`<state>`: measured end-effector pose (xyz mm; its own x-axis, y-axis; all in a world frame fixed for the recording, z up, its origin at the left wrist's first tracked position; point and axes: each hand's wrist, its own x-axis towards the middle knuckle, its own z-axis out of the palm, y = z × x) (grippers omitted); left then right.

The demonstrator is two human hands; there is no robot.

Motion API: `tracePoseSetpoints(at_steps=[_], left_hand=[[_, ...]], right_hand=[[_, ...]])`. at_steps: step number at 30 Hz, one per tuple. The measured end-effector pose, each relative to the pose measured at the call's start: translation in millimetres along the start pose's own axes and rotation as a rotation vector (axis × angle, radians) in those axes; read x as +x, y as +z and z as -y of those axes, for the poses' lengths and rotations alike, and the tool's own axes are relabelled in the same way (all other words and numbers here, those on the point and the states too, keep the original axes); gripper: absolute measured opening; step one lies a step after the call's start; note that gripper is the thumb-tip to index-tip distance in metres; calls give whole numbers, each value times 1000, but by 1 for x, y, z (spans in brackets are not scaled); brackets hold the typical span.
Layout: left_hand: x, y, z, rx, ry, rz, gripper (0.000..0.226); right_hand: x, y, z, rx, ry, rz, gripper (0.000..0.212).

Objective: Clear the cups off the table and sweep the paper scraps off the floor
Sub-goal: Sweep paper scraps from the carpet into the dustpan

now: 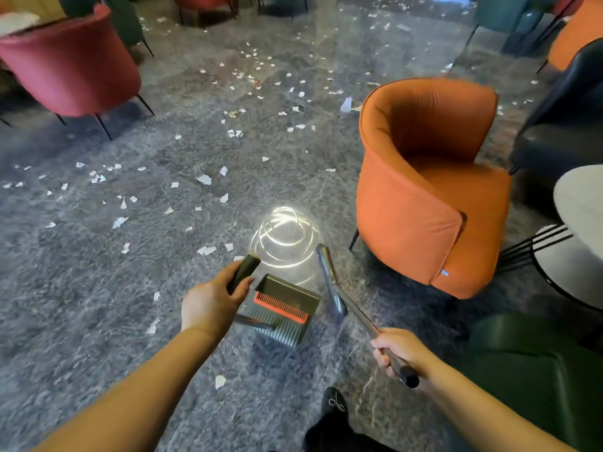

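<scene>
Dozens of white paper scraps (204, 179) lie scattered over the glossy grey marbled floor (98, 305), small torn bits of uneven shape, thickest in the middle distance between the chairs and thinning toward the person's feet, with one stray piece (220, 381) close in front of the black shoe (333, 402). The left hand (212, 305) is curled round the dark handle (243, 274) of a grey dustpan (284, 308), which hangs low over the floor; its pan has an orange-red toothed strip across the middle and a row of grey comb teeth along the near edge. The right hand (396, 352) grips the metal shaft of a broom (329, 282) near its black end cap, the shaft slanting down and forward to a narrow head just beside the dustpan's right edge. A bright ring of reflected light (282, 238) glares on the floor just beyond both tools. An orange tub chair (424, 190) stands to the right, a red chair (71, 66) at far left, and the rim of a round white table (580, 203) shows at the right edge.
</scene>
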<state>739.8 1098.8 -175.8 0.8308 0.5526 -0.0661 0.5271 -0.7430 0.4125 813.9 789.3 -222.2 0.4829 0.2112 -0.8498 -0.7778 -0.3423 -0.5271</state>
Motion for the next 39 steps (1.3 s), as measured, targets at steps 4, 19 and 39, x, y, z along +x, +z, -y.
tracePoseSetpoints(at_steps=[4, 19, 39], left_hand=[[45, 10, -14, -2, -8, 19, 43], [214, 58, -24, 78, 85, 222, 43], [300, 91, -71, 85, 11, 198, 40]], right_hand=[[33, -10, 47, -36, -4, -15, 5], [138, 4, 167, -73, 43, -100, 13], [222, 5, 225, -637, 222, 100, 24]])
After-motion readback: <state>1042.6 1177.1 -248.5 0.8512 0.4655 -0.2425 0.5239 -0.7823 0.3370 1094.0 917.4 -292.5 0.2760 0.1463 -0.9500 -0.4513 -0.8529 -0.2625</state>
